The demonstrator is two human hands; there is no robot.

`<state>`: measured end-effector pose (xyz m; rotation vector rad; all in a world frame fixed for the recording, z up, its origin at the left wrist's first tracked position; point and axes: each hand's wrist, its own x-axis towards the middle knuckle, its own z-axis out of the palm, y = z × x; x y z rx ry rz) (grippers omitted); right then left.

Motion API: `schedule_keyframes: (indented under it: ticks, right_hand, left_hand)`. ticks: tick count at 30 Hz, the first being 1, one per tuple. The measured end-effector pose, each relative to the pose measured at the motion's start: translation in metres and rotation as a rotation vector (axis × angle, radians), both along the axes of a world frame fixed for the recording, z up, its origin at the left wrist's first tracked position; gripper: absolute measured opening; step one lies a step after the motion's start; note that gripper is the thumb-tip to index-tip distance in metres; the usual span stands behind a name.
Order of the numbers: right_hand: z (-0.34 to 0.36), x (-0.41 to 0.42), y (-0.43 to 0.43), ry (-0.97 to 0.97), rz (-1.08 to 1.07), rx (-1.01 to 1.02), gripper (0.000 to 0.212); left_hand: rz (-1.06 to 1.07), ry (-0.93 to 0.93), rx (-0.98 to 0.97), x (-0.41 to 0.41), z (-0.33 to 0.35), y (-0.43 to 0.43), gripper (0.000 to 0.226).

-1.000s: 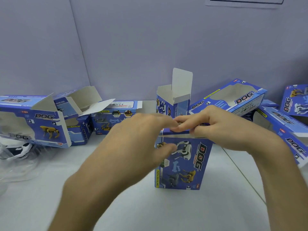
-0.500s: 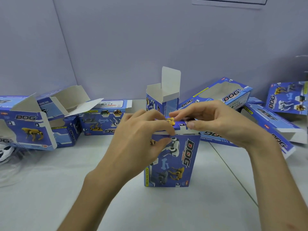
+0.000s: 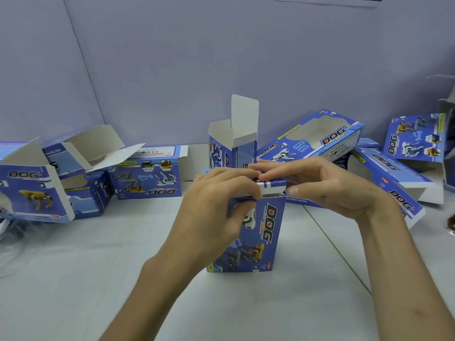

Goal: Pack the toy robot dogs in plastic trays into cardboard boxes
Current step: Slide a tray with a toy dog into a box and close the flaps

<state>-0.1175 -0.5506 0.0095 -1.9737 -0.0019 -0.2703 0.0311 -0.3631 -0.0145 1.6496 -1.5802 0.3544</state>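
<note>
A blue cardboard box (image 3: 261,237) printed with toy dogs and the word DOG stands upright in the middle of the white table (image 3: 98,279). My left hand (image 3: 216,207) grips its upper left part, thumb on the front face and fingers over the top. My right hand (image 3: 327,185) pinches the box's top flap (image 3: 270,187), which lies nearly flat over the opening. What the box holds is hidden. No toy dog or plastic tray shows clearly.
Behind stands an upright open box (image 3: 231,143) with its flap raised. Several more blue boxes lie open at the left (image 3: 32,190) and right (image 3: 317,141), one propped at the far right (image 3: 416,139). Crumpled clear plastic (image 3: 14,244) sits at the left edge.
The top flap has gone down to nearly flat under both hands. My left thumb moved up onto the box front. The view shifted slightly.
</note>
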Motion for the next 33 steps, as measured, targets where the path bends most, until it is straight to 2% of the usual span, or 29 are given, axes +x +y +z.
schedule_keyframes:
  ticks: [4,6,8,11,14,18,27,33]
  right_hand:
    - [-0.005,0.008,-0.001,-0.066,-0.123,0.062,0.031]
    - [-0.009,0.015,0.0,-0.083,-0.194,0.06,0.041]
    - [-0.014,0.021,0.002,-0.074,-0.222,0.151,0.05]
    - [-0.02,0.026,0.005,-0.047,-0.173,0.334,0.032]
    - [-0.018,0.027,0.005,-0.041,-0.18,0.339,0.02]
    - [-0.014,0.025,0.004,-0.033,-0.176,0.35,0.012]
    - [-0.013,0.026,0.008,-0.089,-0.198,0.333,0.009]
    - [-0.021,0.024,0.003,-0.087,-0.168,0.423,0.026]
  left_hand:
    - [-0.029,0.047,0.007,0.002,-0.001,0.001,0.021]
    - [-0.049,0.067,0.02,0.003,-0.001,0.002,0.019]
    - [-0.058,0.063,0.015,0.004,-0.001,0.003,0.018]
    - [0.005,-0.035,-0.048,0.0,-0.002,0.002,0.019]
    - [0.05,-0.077,-0.068,-0.004,-0.002,0.002,0.038]
    - [0.031,-0.064,-0.084,-0.003,-0.005,0.0,0.033]
    - [0.022,-0.116,-0.121,0.0,-0.008,-0.004,0.031]
    - [-0.013,-0.061,-0.153,0.002,-0.009,-0.005,0.031]
